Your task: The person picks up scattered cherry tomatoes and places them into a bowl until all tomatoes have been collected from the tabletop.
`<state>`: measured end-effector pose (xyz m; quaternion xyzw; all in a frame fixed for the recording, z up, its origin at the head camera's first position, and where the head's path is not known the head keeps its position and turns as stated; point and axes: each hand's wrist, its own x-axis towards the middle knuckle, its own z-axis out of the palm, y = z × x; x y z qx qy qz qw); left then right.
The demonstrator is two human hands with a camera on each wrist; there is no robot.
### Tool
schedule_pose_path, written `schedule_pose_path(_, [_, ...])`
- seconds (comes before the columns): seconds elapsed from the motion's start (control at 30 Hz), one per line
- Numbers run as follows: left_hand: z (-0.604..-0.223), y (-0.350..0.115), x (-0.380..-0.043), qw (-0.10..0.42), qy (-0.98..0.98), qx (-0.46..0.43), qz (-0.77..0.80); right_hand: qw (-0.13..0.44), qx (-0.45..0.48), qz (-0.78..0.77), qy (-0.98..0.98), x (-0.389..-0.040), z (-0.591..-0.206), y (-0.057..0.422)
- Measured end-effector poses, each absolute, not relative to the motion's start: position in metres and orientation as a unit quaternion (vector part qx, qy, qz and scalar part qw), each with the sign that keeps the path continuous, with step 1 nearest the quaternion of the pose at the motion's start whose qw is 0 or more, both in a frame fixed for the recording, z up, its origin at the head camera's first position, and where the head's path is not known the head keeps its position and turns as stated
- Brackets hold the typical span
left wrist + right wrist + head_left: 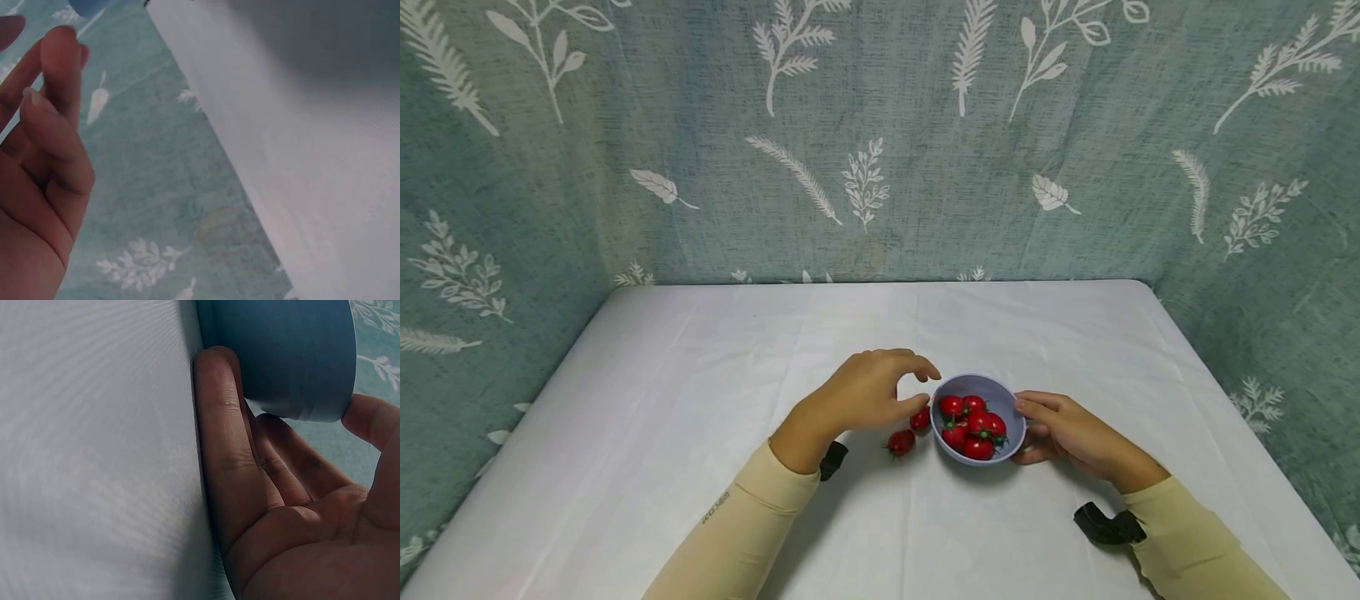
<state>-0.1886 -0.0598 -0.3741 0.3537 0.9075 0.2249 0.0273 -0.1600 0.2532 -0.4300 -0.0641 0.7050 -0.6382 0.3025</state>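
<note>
A blue-grey bowl (977, 460) stands on the white-covered table with several red cherry tomatoes (977, 422) in it. Its outer wall (287, 350) fills the top of the right wrist view. My right hand (1067, 429) holds the bowl's right side, thumb at the rim and the other fingers low by the base. To the bowl's left, two more cherry tomatoes (901, 442) lie on the cloth, one partly under my left hand (868, 387). That hand hovers with fingers bent and thumb apart, nothing visible between them. In the left wrist view its fingers (59, 144) are bare.
White cloth (700, 400) covers the table, whose far edge meets a green curtain (880, 167) printed with pale leaves. The curtain also hangs along both sides. Black straps (1108, 525) sit at the wrists, over beige sleeves (737, 525).
</note>
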Motion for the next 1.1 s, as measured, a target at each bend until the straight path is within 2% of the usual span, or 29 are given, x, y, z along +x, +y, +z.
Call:
schedule_pose_path(0.33, [-0.384, -0.063, -0.195, 0.105, 0.920, 0.314, 0.209, 0.302, -0.066, -0.636, 0.707, -0.161, -0.428, 0.255])
schedule_pose_path(0.53, [-0.391, -0.060, -0.196, 0.132, 0.924, 0.298, 0.200, 0.302, -0.053, -0.634, 0.709, -0.161, -0.430, 0.255])
schedule_pose_path(1.1, [-0.404, -0.056, -0.195, 0.146, 0.921, 0.316, 0.178, 0.314, -0.051, -0.629, 0.710, -0.160, -0.426, 0.253])
